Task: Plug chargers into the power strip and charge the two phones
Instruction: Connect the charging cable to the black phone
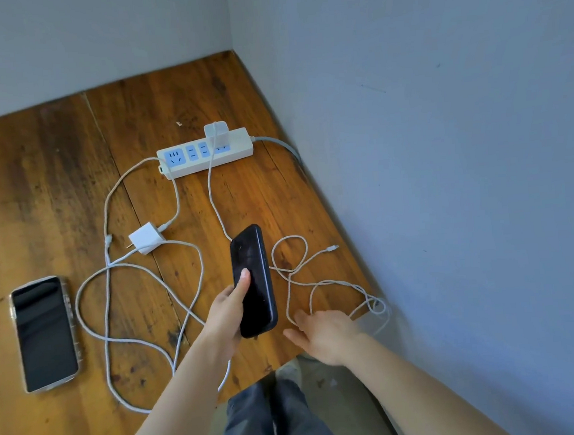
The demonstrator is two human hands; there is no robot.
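A white power strip (pixel 205 153) lies near the back of the wooden table (pixel 54 201). One white charger (pixel 214 133) is plugged into it, and its cable runs forward into loops, ending in a free connector (pixel 332 248). A second white charger (pixel 146 241) lies unplugged on the table with its long cable (pixel 116 339) coiled around. My left hand (pixel 226 316) holds a black phone (pixel 253 281) above the table. My right hand (pixel 322 333) hovers open beside it, close to the looped cable. A second phone (pixel 44 334) in a clear case lies face up at the left.
Grey walls close the table in at the back and right, forming a corner. The power strip's grey cord (pixel 281 145) runs off the table's right edge. My legs in dark trousers (pixel 270 421) show below the table's front edge.
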